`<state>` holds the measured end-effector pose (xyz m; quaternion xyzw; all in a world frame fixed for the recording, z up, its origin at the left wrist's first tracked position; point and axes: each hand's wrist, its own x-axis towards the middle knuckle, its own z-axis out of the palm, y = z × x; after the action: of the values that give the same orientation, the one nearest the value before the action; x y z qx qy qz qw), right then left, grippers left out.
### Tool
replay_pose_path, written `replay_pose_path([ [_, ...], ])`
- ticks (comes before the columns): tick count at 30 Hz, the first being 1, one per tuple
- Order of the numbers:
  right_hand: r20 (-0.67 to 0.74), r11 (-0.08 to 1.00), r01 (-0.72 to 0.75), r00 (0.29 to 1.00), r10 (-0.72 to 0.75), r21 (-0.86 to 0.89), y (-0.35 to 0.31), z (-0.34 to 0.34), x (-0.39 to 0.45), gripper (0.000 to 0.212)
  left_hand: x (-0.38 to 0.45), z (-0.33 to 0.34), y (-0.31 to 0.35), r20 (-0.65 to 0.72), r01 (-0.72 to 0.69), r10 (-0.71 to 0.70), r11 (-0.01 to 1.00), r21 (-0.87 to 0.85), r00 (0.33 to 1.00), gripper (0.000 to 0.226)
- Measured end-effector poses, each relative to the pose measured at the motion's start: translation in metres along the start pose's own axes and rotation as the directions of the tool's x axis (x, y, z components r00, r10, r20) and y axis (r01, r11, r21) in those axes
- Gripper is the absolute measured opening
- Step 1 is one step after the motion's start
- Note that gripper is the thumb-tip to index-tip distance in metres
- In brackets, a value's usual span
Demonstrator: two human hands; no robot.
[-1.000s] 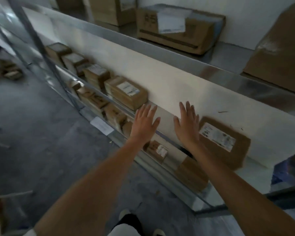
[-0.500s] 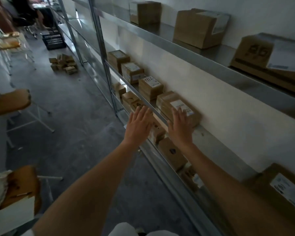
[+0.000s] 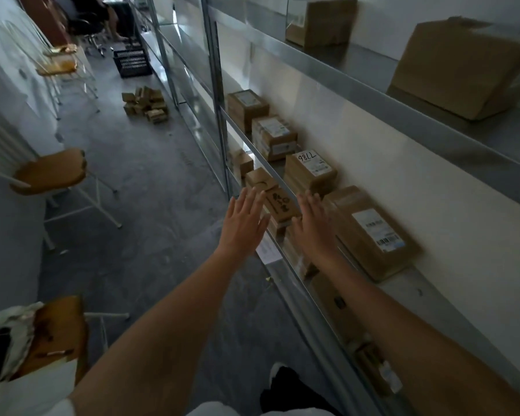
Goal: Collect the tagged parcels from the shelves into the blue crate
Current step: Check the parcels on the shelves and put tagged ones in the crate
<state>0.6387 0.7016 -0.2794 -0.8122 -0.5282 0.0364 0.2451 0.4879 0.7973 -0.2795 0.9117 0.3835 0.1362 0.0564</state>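
Two hands reach forward at the edge of the metal shelving [image 3: 282,175], neither holding anything. The left hand [image 3: 243,223] hovers over the aisle just beside the shelf rim, fingers straight and slightly spread. The right hand [image 3: 314,228] is over the shelf edge, fingers straight and close together, just left of a large flat parcel [image 3: 370,232] with a white barcode label; whether it touches that parcel cannot be told.

Beyond the fingertips sits a parcel marked 7786 [image 3: 309,171], and farther along the same shelf are two more labelled boxes [image 3: 272,136]. A small carton with black printing [image 3: 279,207] lies on the lower level between the hands.

A dark crate [image 3: 131,62] stands on the floor far down the aisle, well apart from the hands, with a heap of small boxes [image 3: 146,104] near it; its colour is hard to judge in this light.

By my reading, the step is choosing and reaching for a tagged parcel. Next, both hands need to close on opposite sides of one box, lift it clear of the rim, and carry it down the aisle.
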Motion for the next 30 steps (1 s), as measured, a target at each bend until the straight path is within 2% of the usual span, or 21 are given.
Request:
replay_pose_path([
  [13,0.105,0.990,0.123,0.988,-0.115,-0.075,-0.030,0.060,0.162,0.065,0.120,-0.002,-0.092,-0.016,0.125,-0.125,0.991,0.035,0.992,0.059],
  [21,0.184,0.974,0.188,0.969,-0.164,-0.123,-0.072,0.129,0.256,0.067,0.197,0.007,-0.181,0.012,0.096,-0.097,0.993,0.074,0.995,0.058],
  [30,0.114,0.991,0.005,0.993,0.010,-0.133,-0.128,0.189,0.359,0.067,0.286,0.004,-0.309,0.072,0.024,-0.032,0.993,0.113,0.997,0.060],
])
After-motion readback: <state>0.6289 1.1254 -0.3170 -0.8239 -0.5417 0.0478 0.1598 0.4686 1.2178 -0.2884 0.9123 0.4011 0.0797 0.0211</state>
